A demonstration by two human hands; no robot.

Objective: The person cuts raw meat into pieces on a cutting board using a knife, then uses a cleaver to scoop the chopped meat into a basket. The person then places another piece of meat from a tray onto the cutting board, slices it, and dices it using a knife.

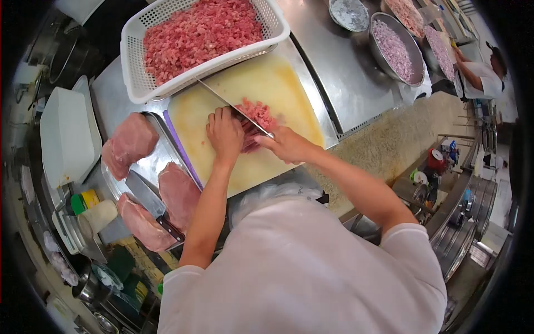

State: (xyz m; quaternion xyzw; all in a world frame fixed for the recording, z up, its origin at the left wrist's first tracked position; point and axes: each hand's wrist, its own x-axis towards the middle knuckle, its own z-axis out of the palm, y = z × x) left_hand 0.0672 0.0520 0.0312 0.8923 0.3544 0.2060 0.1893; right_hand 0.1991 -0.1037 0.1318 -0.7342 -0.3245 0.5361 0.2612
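Note:
My right hand point(289, 145) is closed round the handle of a long kitchen knife point(232, 104), whose blade slants up and left across the meat. Curled fingers of my left hand point(225, 133) press on dark red strips of raw meat point(251, 138), close beside the blade. Small diced meat point(259, 112) lies on the far side of the knife. All of this rests on a yellowed cutting board point(289, 100). The left fingertips are partly hidden against the meat.
Beyond the board stands a white perforated basket point(130, 72) of diced meat. To the left, a metal tray point(150, 170) holds large raw pieces and a cleaver point(146, 195). Bowls, one with chopped onion point(395, 50), stand at upper right; another person point(481, 78) works there.

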